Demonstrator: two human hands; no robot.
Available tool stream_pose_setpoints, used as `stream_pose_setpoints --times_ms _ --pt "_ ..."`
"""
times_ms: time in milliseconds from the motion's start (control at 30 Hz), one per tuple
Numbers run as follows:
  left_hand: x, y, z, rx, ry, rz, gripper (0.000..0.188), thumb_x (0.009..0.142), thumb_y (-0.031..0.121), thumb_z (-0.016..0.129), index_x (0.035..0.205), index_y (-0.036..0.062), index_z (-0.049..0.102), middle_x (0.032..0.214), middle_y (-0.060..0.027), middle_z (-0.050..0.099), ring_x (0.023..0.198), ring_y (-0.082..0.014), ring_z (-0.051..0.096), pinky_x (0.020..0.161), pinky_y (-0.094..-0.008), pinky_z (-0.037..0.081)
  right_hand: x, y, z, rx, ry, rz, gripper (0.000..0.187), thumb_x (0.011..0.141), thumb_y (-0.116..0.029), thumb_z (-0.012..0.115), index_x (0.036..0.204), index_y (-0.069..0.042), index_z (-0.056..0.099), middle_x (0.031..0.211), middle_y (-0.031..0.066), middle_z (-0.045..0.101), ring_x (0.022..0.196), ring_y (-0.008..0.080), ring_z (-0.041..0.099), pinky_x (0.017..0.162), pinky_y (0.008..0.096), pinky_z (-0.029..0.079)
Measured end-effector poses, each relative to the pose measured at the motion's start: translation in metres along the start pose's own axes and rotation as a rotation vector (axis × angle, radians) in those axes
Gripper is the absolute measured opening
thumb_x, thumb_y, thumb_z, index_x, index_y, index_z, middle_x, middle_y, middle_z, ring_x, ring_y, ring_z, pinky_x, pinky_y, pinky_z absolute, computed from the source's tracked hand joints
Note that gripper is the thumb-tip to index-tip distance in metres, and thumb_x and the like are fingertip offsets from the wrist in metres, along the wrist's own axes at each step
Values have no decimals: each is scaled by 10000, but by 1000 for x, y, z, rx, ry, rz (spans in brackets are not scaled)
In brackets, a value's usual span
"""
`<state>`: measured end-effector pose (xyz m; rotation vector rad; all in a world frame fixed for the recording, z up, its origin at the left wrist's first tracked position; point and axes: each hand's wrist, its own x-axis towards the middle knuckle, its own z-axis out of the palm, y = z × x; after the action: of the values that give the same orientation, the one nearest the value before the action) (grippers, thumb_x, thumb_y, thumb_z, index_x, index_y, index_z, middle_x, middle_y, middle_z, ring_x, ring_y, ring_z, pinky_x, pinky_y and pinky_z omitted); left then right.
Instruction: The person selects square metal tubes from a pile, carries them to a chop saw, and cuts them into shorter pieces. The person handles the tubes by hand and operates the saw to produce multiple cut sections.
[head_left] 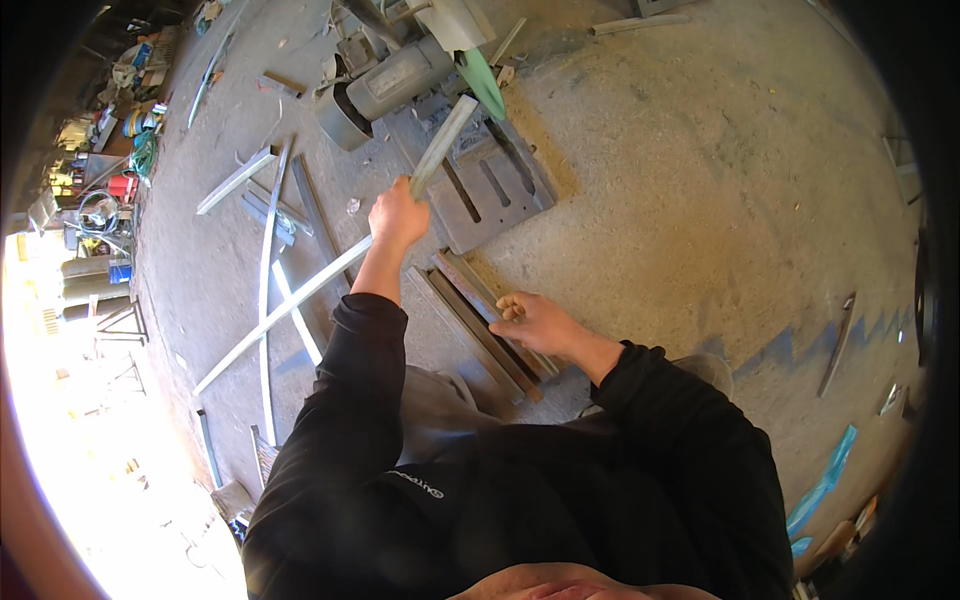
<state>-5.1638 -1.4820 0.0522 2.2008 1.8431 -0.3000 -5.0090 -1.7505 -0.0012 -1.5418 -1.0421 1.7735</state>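
My left hand (398,216) is wrapped round a long pale metal tube (290,308). The tube slants from the lower left up to a cut-off saw (400,85), its far end over the slotted base plate (490,190) beside the green guard (482,85). Above rusty steel channel bars (480,330) on the floor, my right hand (542,327) has loosely bent fingers, with the thumb apart and nothing visible in them. Whether it touches the bars I cannot tell.
Several loose metal lengths (267,300) lie on the concrete floor to the left, with a short tube piece (237,180) among them. Cluttered gear and a red container (122,187) stand at the far left. Blue plastic sheeting (825,480) lies at the lower right, near a metal strip (838,345).
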Motion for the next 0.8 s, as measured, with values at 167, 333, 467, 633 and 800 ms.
stream_pose_setpoints --times_ms 167,333,467,633,800 --pt "7 18 -9 58 -26 10 486 912 229 619 1382 101 626 1230 -248 749 1184 -432 709 1015 -516 558 -1 1 -3 25 -31 -2 675 884 -454 838 1317 38 678 1088 171 766 1000 290 734 897 399 570" --pt "10 26 -12 71 -14 10 495 899 219 621 1383 116 642 1262 -236 746 1204 -420 706 1028 -502 557 -10 0 -12 -13 -68 -3 648 872 -449 851 1290 22 699 1011 124 771 936 251 730 857 379 571" --pt "14 23 -13 67 -11 16 498 890 231 622 1375 124 654 1259 -227 750 1208 -416 705 1028 -503 557 -14 -3 -16 -65 -51 -36 605 862 -452 857 1253 -9 729 964 101 765 904 240 725 832 371 567" --pt "22 18 -11 82 -14 37 483 882 250 632 1352 147 673 1224 -227 755 1187 -419 708 1017 -517 557 -12 -4 -18 -51 -54 -64 565 850 -451 863 1215 -34 755 947 95 757 892 243 722 815 374 565" --pt "24 13 -9 74 6 60 447 888 252 630 1326 183 691 1199 -213 760 1162 -424 711 1003 -530 556 -12 -5 -20 -32 -68 -50 581 843 -457 864 1210 -20 754 956 98 758 890 245 721 815 375 565"
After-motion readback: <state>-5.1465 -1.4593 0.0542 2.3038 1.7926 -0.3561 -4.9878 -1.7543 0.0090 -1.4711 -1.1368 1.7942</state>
